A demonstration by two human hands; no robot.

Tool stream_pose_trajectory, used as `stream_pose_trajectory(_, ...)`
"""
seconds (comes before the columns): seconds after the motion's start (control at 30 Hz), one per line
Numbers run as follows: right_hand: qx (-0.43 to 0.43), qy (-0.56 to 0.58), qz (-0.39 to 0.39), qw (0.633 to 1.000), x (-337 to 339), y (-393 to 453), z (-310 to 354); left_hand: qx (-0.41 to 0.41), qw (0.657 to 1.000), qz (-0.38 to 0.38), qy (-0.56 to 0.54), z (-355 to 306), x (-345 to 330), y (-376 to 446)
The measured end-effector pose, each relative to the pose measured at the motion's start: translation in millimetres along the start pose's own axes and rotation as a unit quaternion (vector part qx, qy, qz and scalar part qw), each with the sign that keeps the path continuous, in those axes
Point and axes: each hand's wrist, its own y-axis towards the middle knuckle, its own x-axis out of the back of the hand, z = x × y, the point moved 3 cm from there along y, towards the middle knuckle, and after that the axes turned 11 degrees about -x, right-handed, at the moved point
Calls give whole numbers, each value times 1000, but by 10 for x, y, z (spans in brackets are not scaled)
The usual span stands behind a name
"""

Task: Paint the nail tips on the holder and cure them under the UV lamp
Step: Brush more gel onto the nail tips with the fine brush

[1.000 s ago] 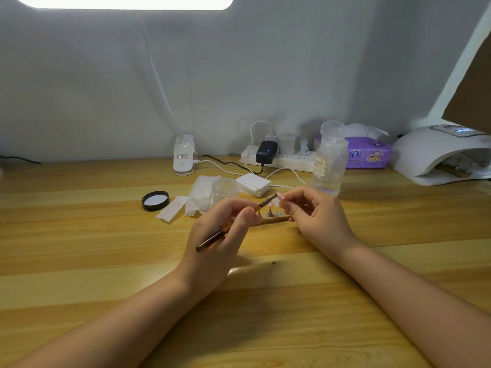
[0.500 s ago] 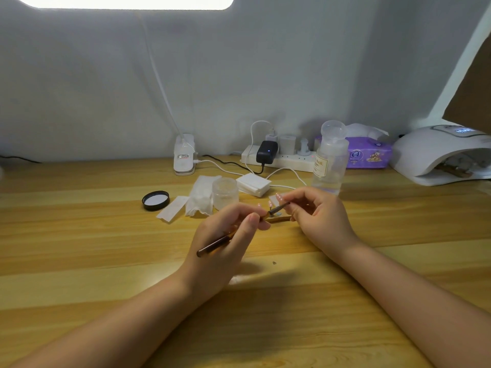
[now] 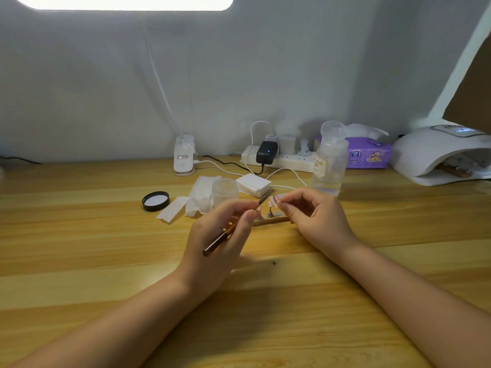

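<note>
Wooden holder [image 3: 271,222] lies flat on the table [image 3: 79,248], between my two hands, with small nail tips [image 3: 270,208] standing on pegs along it. My left hand [image 3: 212,251] grips the brush [image 3: 228,231] like a pen, fingers curled round its shaft; the dark butt end points back toward me and the bristle end sits just left of the nail tips, above the holder's left part. My right hand [image 3: 316,221] rests at the holder's right end, its fingers curled, thumb and forefinger pinching one nail tip [image 3: 276,200] raised just above the pegs. Whether the brush touches a tip I cannot tell. Compared with half a second ago, the brush tip has drawn back to the left, away from my right fingers, where it then lay against the pinched tip; the holder lies where it did. UV lamp [image 3: 435,155] stands at the far right of the table, well apart from both hands, and a clear bottle [image 3: 329,163] stands just behind my right hand.
</note>
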Motion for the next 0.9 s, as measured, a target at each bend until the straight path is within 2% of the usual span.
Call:
stream_pose_trajectory(0.37, 7, -38, -27, 999, -6, 8, -11, 3, 1000, 6, 14, -15, 18, -16)
stream_pose_trajectory(0.67, 99, -148, -59, 982, -6, -29, 43, -11, 995, 20, 96, -2, 7, -3)
stream_pose_trajectory(0.9, 103, -159, -57, 980, -13, -28, 50, -22, 998, 19, 64, -30, 6, 11)
